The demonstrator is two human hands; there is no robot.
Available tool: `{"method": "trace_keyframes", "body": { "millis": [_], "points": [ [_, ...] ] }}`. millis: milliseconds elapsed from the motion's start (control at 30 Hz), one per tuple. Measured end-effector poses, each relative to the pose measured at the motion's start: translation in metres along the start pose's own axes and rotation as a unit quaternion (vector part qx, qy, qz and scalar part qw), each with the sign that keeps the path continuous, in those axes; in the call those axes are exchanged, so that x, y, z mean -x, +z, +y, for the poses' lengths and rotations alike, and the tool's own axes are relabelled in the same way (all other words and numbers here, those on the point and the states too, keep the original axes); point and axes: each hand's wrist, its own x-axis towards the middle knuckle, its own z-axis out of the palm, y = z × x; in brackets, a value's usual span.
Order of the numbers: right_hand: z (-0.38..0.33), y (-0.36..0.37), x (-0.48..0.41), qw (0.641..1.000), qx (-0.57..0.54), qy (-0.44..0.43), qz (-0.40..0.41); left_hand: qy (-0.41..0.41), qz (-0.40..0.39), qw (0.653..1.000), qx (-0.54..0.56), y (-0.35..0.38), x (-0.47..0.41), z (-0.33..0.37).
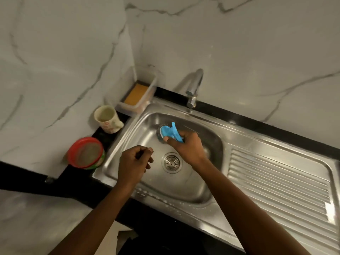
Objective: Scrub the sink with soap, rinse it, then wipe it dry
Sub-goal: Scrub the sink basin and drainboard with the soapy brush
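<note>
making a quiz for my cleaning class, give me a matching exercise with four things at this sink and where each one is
Things:
1 blue scrubber
2 mug
3 red-lidded tub
4 drain strainer

Places:
a) middle of the sink floor
b) gripped in the right hand
c) left of the sink, nearest the person
d) left of the sink, just behind the tub

Pairs: 1-b, 2-d, 3-c, 4-a

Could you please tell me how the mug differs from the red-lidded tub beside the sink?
The mug is cream and open-topped; the tub is shut under a red lid. The mug is narrower, the tub wider. Both sit on the black counter left of the sink.
</note>
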Motion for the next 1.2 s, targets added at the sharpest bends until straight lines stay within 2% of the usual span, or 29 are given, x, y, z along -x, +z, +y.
{"method": "trace_keyframes", "body": {
  "millis": [233, 400, 600, 833, 1000, 1133, 1200],
  "points": [
    [-0.046, 0.072, -0.012, 0.995, 0.016, -0.048, -0.087, -0.036, 0.091, 0.995, 0.029, -0.066, -0.008, -0.026],
    [-0.083, 0.128, -0.020, 0.979, 0.083, -0.120, -0.144, -0.067, 0.150, 0.986, 0.039, -0.102, 0.006, -0.052],
    [-0.111, 0.204, -0.028, 0.925, 0.198, -0.212, -0.244, -0.116, 0.187, 0.974, 0.044, -0.132, 0.023, -0.080],
    [-0.103, 0.250, -0.038, 0.868, 0.371, -0.214, -0.251, -0.131, 0.219, 0.965, 0.053, -0.152, 0.032, -0.094],
    [-0.102, 0.246, -0.040, 0.880, 0.339, -0.219, -0.251, -0.121, 0.201, 0.971, 0.045, -0.153, 0.031, -0.096],
    [-0.112, 0.210, -0.042, 0.932, 0.219, -0.165, -0.236, -0.107, 0.172, 0.978, 0.051, -0.141, 0.024, -0.088],
    [-0.114, 0.177, -0.043, 0.954, 0.149, -0.111, -0.237, -0.101, 0.152, 0.981, 0.065, -0.129, 0.017, -0.081]
  ]
}}
